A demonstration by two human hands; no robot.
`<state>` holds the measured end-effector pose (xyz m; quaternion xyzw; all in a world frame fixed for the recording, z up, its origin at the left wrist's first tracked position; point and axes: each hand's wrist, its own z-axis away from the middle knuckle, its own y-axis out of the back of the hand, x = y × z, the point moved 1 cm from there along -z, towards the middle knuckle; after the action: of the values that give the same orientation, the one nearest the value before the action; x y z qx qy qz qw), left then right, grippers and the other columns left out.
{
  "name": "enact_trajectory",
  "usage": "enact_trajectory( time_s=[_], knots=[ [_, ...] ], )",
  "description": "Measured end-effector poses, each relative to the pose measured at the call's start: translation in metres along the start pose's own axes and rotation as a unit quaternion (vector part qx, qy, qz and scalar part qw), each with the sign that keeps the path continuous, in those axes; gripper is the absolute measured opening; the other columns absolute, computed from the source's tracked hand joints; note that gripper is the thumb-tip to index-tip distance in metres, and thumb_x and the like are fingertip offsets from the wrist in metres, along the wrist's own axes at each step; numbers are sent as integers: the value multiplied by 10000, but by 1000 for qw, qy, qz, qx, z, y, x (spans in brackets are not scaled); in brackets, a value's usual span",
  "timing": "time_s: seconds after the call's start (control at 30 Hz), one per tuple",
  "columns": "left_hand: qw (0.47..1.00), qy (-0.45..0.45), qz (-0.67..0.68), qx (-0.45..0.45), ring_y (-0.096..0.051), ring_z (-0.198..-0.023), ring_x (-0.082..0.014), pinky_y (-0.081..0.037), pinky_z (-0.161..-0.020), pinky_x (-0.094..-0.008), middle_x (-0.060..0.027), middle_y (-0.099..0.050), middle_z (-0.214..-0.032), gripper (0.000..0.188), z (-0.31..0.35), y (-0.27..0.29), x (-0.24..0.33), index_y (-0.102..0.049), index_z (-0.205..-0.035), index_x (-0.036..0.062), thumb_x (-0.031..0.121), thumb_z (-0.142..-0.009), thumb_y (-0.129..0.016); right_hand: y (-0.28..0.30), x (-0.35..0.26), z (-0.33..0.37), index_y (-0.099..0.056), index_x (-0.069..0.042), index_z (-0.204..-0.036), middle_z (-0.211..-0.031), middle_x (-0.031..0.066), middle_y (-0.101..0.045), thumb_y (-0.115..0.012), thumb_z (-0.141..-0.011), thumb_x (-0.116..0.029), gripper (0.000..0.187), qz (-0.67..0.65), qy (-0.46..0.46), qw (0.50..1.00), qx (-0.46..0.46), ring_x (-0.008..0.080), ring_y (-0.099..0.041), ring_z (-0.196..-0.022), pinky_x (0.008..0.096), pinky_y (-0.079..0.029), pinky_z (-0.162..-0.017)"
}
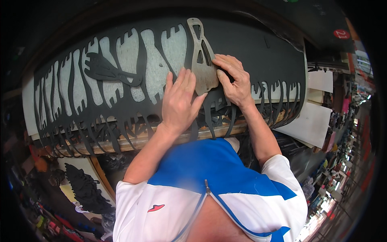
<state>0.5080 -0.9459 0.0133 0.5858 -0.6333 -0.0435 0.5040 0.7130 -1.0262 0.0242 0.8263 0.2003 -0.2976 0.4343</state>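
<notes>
A metal cutting die (204, 74) with cut-out windows lies on a black sheet (254, 52), its narrow end pointing away from me. My left hand (179, 99) rests with fingers stretched along the die's lower left side, the thumb reaching its near edge. Bent around the right side is my right hand (234, 78), fingertips and thumb against the die's edge. Left of the die, a row of cut-out openings (128, 50) shows a pale surface beneath the sheet. A loose black cut piece (107, 69) lies over some of them.
Black strips of the sheet hang over the wooden front edge (133, 142). A pile of black cut pieces (85, 187) sits on a board at lower left. Pale boards (308, 125) stand at the right. A dark machine part (278, 14) overhangs the far side.
</notes>
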Motion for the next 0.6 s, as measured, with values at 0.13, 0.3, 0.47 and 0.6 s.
enact_trajectory(
  time_s=[0.13,0.3,0.47,0.6],
  knots=[
    [1000,15,10,9,-600,-1384,-477,-380,-1196,-672,-288,-669,-1405,681,-1,0,1,-594,-1432,-64,114,-844,-887,-2,-1,-1,-763,-6,-1232,-1244,172,-770,-685,-904,-15,337,-7,-14,1000,-2,342,-706,-1221,467,-468,-1144],
    [999,27,41,19,-628,-1356,-464,-413,-1188,-634,-255,-697,-1383,642,-2,12,10,-622,-1429,-40,69,-850,-876,7,-5,6,-700,-1,-1339,-1329,202,-716,-767,-896,-129,466,-14,-46,999,-11,374,-656,-1273,472,-474,-1142],
    [987,59,147,3,-762,-977,-308,-600,-870,-375,-180,-784,-1110,343,33,57,49,-736,-1233,1,-50,-897,-786,28,-31,32,-603,58,-1425,-1380,271,-658,-878,-842,-317,746,24,-1,1000,-5,431,-617,-1303,515,-467,-1140],
    [987,63,146,10,-693,-732,-310,-544,-662,-390,-133,-739,-851,192,91,62,89,-738,-1010,12,-78,-851,-794,38,-43,58,-614,43,-1413,-1386,264,-660,-897,-798,-299,759,87,63,993,46,436,-615,-1305,556,-427,-1170]
  ],
)
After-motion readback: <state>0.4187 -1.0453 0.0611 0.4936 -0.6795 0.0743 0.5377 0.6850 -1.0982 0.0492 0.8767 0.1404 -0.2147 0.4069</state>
